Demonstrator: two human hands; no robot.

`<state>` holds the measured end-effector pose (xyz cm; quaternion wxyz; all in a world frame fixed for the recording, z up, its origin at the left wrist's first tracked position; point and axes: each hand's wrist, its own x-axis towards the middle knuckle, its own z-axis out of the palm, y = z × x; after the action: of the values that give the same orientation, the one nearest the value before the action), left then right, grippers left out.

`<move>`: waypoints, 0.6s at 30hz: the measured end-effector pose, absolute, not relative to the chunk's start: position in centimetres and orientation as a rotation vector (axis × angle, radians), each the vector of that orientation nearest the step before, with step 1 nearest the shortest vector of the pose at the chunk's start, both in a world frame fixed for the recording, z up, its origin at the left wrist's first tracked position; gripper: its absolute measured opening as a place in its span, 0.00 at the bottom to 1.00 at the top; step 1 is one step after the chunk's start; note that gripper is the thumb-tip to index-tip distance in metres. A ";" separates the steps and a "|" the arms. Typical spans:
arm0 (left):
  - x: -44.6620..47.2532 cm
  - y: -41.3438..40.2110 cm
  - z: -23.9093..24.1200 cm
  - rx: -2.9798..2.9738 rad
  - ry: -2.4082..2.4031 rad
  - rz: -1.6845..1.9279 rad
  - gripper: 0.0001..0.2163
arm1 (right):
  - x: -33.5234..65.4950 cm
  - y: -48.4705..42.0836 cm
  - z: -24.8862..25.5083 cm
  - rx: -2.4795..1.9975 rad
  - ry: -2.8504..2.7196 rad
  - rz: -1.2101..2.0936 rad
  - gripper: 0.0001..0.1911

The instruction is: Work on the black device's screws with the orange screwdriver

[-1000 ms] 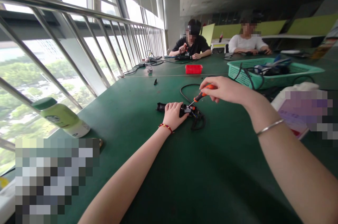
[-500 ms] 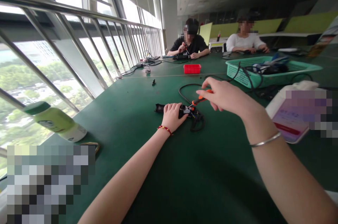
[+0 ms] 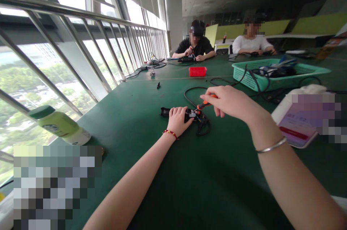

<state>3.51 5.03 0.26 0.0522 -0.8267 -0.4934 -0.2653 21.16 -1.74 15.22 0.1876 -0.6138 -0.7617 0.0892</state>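
"What's out at the left?"
"A green-capped bottle (image 3: 61, 124), around nine o'clock from the black cylindrical device (image 3: 192, 114)."
"And the device?"
"On the green tabletop (image 3: 151, 172), wires bare at its three o'clock end. The left hand (image 3: 178, 119) grips its barrel, fingers wrapped over the top."
"Next?"
"A screwdriver (image 3: 205, 103), its shaft slanting toward eight o'clock, onto the exposed parts; I can't tell whether the tip touches."
"The right hand (image 3: 230, 101)?"
"Fingers curled round the orange-and-black handle's end. Beyond, toward two o'clock, sits a turquoise basket (image 3: 245, 74)."
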 end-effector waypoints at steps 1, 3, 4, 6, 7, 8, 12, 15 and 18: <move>3.5 5.0 0.2 -2.516 -1.501 -0.807 0.21 | 21.2 -1.7 15.2 -1.721 -2.140 0.254 0.20; 3.5 5.0 0.2 -2.518 -1.501 -0.801 0.21 | 21.3 -1.6 15.2 -1.696 -2.137 0.264 0.17; 3.6 5.0 0.3 -2.516 -1.502 -0.796 0.21 | 21.2 -1.6 15.2 -1.685 -2.135 0.270 0.17; 3.6 5.0 0.3 -2.512 -1.505 -0.782 0.21 | 21.1 -1.7 15.2 -1.672 -2.137 0.291 0.16; 3.6 5.0 0.3 -2.511 -1.508 -0.775 0.21 | 20.9 -1.8 15.3 -1.674 -2.138 0.302 0.16; 3.6 5.0 0.4 -2.510 -1.509 -0.769 0.21 | 20.8 -1.8 15.3 -1.682 -2.139 0.313 0.16; 3.6 4.9 0.4 -2.510 -1.503 -0.759 0.22 | 20.3 -2.0 15.4 -1.708 -2.144 0.324 0.18; 3.6 4.9 0.4 -2.506 -1.499 -0.757 0.21 | 20.4 -1.9 15.3 -1.694 -2.140 0.300 0.17; 3.6 4.9 0.3 -2.504 -1.494 -0.755 0.21 | 20.6 -1.6 15.0 -1.656 -2.113 0.260 0.14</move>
<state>3.60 4.92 0.35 0.0647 -0.8296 -0.4950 -0.2501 20.65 -1.60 15.02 0.2202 -0.5988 -0.7642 0.0940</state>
